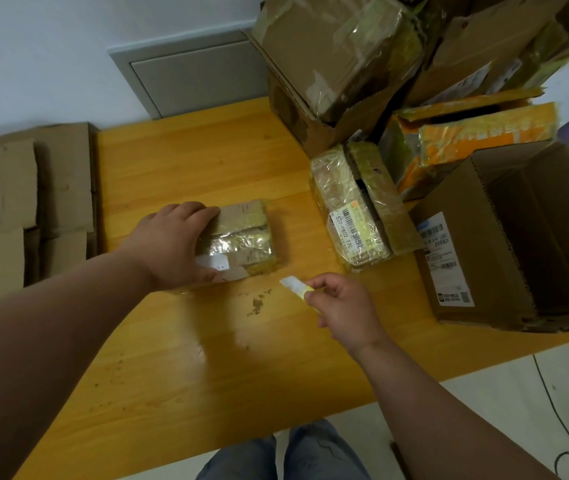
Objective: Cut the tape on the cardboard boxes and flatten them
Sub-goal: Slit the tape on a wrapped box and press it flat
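Left hand [169,245] fingers grip the taped box [241,237]; right hand [342,306] fingers pinch a cutter [295,287] nearby.

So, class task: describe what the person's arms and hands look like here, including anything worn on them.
Both forearms are bare, with no sleeves in view. The left hand and right hand wear no gloves, and no rings, watch or bands are visible on either wrist. Blue jeans show below.
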A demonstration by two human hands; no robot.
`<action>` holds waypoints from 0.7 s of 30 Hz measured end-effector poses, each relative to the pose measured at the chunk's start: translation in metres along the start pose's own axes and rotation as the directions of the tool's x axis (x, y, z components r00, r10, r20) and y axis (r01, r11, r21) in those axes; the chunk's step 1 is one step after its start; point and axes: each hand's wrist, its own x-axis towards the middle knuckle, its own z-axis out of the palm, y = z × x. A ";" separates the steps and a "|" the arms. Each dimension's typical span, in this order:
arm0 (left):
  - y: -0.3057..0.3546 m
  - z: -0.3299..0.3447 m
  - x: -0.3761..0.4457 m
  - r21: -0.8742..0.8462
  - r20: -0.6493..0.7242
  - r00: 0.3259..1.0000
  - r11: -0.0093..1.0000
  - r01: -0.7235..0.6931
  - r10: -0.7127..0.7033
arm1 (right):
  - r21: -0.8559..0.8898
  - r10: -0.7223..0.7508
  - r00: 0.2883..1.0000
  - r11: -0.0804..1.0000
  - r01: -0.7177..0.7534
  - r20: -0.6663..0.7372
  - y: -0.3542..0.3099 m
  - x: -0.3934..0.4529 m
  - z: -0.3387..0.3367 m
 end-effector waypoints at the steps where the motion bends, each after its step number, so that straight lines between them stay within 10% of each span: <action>1: -0.007 -0.001 -0.001 -0.009 -0.010 1.000 1.000 0.029 -0.029 | -0.076 -0.022 1.000 0.997 0.022 0.001 0.002 0.001 0.001; 7: -0.024 0.010 -0.016 0.028 -0.014 0.997 0.997 0.078 -0.078 | -0.282 -0.001 1.000 0.959 -0.004 -0.016 0.012 0.016 0.019; 16: -0.033 0.020 -0.032 -0.218 -0.156 0.944 0.943 0.253 -0.289 | -0.792 -0.042 0.996 0.604 0.087 0.078 -0.002 0.027 0.038; 21: -0.040 0.009 -0.023 -0.186 -0.084 0.955 0.946 0.267 -0.286 | -0.799 -0.443 0.897 0.538 0.269 0.005 -0.040 0.025 0.052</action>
